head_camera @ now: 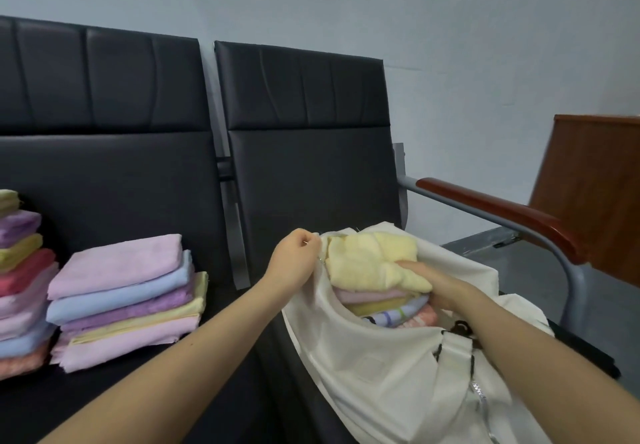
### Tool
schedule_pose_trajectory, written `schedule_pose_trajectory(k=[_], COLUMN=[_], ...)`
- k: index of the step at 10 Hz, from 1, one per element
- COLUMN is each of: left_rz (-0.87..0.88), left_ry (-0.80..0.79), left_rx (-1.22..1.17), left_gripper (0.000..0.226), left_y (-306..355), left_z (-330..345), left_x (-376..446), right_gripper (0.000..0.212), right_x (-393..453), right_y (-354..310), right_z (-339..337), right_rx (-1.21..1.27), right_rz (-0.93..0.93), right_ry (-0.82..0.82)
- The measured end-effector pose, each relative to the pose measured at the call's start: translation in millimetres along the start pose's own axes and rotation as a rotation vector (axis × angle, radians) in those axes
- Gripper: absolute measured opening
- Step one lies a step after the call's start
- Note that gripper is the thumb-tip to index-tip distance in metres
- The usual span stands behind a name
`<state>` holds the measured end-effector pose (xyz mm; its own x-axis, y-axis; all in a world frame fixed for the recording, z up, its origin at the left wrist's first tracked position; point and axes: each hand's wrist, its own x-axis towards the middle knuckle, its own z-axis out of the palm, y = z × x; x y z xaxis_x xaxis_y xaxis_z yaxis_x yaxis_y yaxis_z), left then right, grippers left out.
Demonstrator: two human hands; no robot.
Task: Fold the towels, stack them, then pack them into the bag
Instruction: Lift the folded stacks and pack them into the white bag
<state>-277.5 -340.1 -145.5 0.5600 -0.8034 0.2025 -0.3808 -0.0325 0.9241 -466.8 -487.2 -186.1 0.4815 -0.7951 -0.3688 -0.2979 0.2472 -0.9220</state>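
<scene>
A white fabric bag point(374, 360) lies open on the right black seat, with a stack of folded towels inside; a pale yellow towel point(370, 260) is on top, pink, yellow and striped ones below. My left hand point(294, 263) pinches the bag's opening edge at its upper left and holds it open. My right hand point(440, 287) reaches into the bag, fingers lying on the yellow towel and against the stack's right side. A folded stack point(128, 301) topped by a pink towel sits on the left seat. A taller stack point(20, 284) stands at the far left edge.
Two black padded seats point(304, 173) stand against a grey wall. A wooden armrest point(502, 211) on a grey metal frame curves past the bag's right side. A brown wooden panel point(595, 183) stands at the far right.
</scene>
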Motion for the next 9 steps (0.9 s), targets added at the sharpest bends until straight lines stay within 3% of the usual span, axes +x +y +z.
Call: schedule_pose_trajectory(k=[1, 2, 3, 4, 5, 6, 7, 8, 9], left_rz=[0.036, 0.427, 0.657, 0.451, 0.346, 0.338, 0.309, 0.328, 0.375], left_ry=[0.027, 0.082, -0.204, -0.429, -0.446, -0.397, -0.383, -0.361, -0.312], left_rx=[0.196, 0.514, 0.804, 1.080, 1.042, 1.020, 1.030, 1.039, 1.127], left_gripper=[0.020, 0.043, 0.046, 0.046, 0.049, 0.050, 0.050, 0.051, 0.065], left_y=[8, 17, 24, 8, -13, -18, -17, -13, -9], left_z=[-4, 4, 26, 44, 49, 44, 40, 42, 45], left_x=[0, -2, 2, 1, -16, -25, -25, -28, -29], right_gripper=[0.047, 0.073, 0.073, 0.061, 0.083, 0.060, 0.051, 0.053, 0.044], right_x=[-6, -10, -19, -18, -2, 5, -2, -5, -7], right_y=[-11, -11, -12, -16, -21, -33, -53, -68, -56], right_z=[-35, -50, -40, -26, -13, 3, 11, 6, 10], right_rx=[-0.212, -0.168, -0.190, -0.190, -0.200, -0.295, -0.633, -0.751, -0.535], right_rz=[0.024, 0.047, 0.038, 0.073, 0.057, -0.042, 0.047, 0.137, 0.041], right_ry=[-0.175, -0.253, -0.211, -0.064, 0.090, 0.092, 0.063, 0.011, -0.012])
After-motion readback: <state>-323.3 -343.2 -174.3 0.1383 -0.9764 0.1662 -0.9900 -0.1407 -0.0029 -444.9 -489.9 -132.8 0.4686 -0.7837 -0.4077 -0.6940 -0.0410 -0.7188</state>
